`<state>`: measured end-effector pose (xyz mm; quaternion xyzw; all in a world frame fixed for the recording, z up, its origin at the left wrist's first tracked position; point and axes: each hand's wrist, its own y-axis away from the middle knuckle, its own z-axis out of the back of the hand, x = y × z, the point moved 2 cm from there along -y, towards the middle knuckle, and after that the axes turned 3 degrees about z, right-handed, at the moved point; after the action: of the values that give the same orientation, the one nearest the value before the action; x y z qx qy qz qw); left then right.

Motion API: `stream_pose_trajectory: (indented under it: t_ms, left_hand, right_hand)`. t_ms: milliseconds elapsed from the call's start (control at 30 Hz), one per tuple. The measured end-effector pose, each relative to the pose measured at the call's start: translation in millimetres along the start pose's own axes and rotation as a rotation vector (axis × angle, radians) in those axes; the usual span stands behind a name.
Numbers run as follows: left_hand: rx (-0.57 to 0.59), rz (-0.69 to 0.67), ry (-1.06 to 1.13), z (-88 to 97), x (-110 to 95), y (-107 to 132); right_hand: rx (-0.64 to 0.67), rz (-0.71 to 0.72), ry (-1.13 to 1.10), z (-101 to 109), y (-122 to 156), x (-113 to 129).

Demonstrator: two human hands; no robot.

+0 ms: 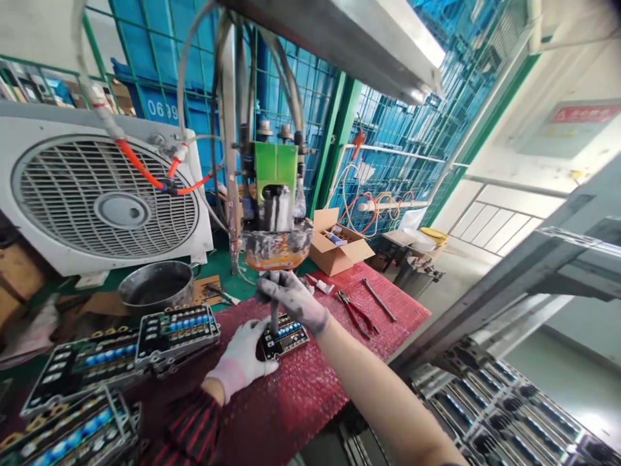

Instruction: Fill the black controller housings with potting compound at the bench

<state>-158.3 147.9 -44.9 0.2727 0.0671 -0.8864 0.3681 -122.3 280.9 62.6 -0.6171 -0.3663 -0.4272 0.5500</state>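
Over the bubble wrap (301,395) on the counter, the right hand (291,301), in a paint-smeared glove, is clenched around an upright rod (274,317) whose lower end meets a small circuit board (284,336). The left hand (240,359), white-gloved and open, lies at the board's near edge. Directly above hangs a crusted machine head (276,252). Pliers (356,314) lie to the right, more boards (177,333) sit to the left, and a steel pot (155,287) stands beyond them.
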Motion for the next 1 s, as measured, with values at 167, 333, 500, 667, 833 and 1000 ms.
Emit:
stream_pose_trajectory:
  t_ms: [167,333,500,667,833,1000]
  left_hand:
    - [-0.077,-0.117,0.128,-8.5,9.6,-3.7]
    - [-0.152,-0.168,0.297,-15.7,17.5,-5.0]
    - [-0.168,-0.168,0.335,-17.8,18.3,-4.9]
    - [-0.148,-0.154,0.327,-18.1,18.7,-4.5]
    - [-0.146,-0.179,0.318,-18.1,17.9,-3.6]
    - [-0.139,-0.194,0.335,-17.5,16.3,-2.5]
  right_hand:
    - [-0.247,-0.073,-0.065,-14.3,-10.8,-8.2]
    - [-0.351,-0.043,-0.054,-23.4,-9.1,3.5]
    - [-0.331,-0.053,-0.041,-24.9,-8.8,7.5]
    - [-0.214,-0.038,-0.040,-24.6,-9.1,6.2]
    - [-0.307,0.021,0.003,-24.3,-8.9,0.6]
    - [-0.279,-0.010,0.009,-24.3,-6.7,2.5]
